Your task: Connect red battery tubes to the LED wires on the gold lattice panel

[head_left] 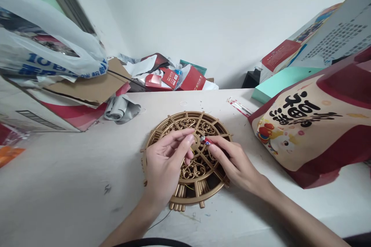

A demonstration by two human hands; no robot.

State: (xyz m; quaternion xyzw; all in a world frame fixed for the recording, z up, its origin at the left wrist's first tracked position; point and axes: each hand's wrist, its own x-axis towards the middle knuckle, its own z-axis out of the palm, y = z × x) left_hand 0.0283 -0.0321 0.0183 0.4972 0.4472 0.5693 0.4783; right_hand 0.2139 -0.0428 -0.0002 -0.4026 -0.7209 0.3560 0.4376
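A round gold openwork clock-like frame (199,200) with scrolled patterns and bars lies flat on the table in front of me. My left hand (168,156) is over its left side, thumb and forefinger pinched together. A thin yellow thread (193,150) shows just beside those fingertips. Over the frame's centre right, my right hand (228,154) grips a small red lighter (207,141), its metal end pointing toward the left fingertips. No flame is visible. More yellow thread shows inside the frame's lower part, and a dark strand (159,222) lies on the table below.
A red and cream bag (292,131) stands at the right, with a mint-green box (278,83) behind it. Left are a carton (55,117), a white plastic bag (49,50) and a crumpled grey wrapper (121,109). Papers and red packets (171,77) pile up beyond the table's far edge.
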